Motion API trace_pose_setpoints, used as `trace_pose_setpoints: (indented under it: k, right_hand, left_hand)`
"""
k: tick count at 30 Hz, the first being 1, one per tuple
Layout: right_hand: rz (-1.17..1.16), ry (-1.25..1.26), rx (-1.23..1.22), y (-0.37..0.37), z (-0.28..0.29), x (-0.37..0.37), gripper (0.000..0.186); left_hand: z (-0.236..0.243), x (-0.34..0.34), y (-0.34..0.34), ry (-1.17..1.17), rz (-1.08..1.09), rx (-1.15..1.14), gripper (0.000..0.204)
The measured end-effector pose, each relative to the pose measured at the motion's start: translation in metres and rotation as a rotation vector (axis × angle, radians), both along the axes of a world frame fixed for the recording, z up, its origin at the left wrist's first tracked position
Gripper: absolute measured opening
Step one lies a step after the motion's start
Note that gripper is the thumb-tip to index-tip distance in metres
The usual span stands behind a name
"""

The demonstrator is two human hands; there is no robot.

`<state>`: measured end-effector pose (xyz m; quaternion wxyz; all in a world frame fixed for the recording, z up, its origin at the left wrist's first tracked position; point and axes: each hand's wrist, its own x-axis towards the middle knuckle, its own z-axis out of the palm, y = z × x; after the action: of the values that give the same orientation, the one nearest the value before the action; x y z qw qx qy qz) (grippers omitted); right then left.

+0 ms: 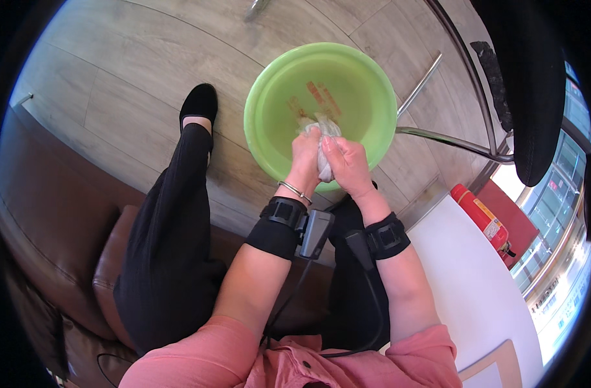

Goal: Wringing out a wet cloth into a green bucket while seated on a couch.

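Observation:
A light green plastic basin (260,123) stands on the floor in front of me, with water in it and reddish print on its bottom. Over its near side my left hand (305,155) and my right hand (349,165) are closed side by side around a bunched whitish cloth (326,132). The cloth shows between and beyond my fists, and its lower end hangs beneath them. A metal bangle circles my left wrist. Black straps with small grey and black devices sit on both forearms.
Brown leather sofa (56,226) lies at the left and under me. Chair legs of shiny metal (450,142) reach in right of the basin. A white table (473,271) and a red fire extinguisher (480,220) stand at the right. Wood-plank floor (133,77) surrounds the basin.

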<state>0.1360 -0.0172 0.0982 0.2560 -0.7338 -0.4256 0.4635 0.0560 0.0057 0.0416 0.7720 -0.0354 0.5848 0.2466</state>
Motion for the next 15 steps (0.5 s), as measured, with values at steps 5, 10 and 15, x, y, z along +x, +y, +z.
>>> trace_pose_setpoints:
  k: [5, 10, 15]
  right_hand:
    - [0.106, -0.363, 0.047, 0.011, -0.009, 0.002, 0.036]
    - [0.074, -0.675, 0.046, 0.007, -0.04, 0.032, 0.038]
    - [-0.088, -0.579, -0.138, -0.003, -0.038, 0.054, 0.034]
  left_hand:
    - [0.007, 0.001, 0.002, 0.027, 0.048, -0.066, 0.027]
    - [0.005, 0.008, -0.005, 0.171, -0.083, 0.097, 0.031]
    - [-0.011, 0.008, -0.01, 0.432, -0.224, 0.362, 0.033]
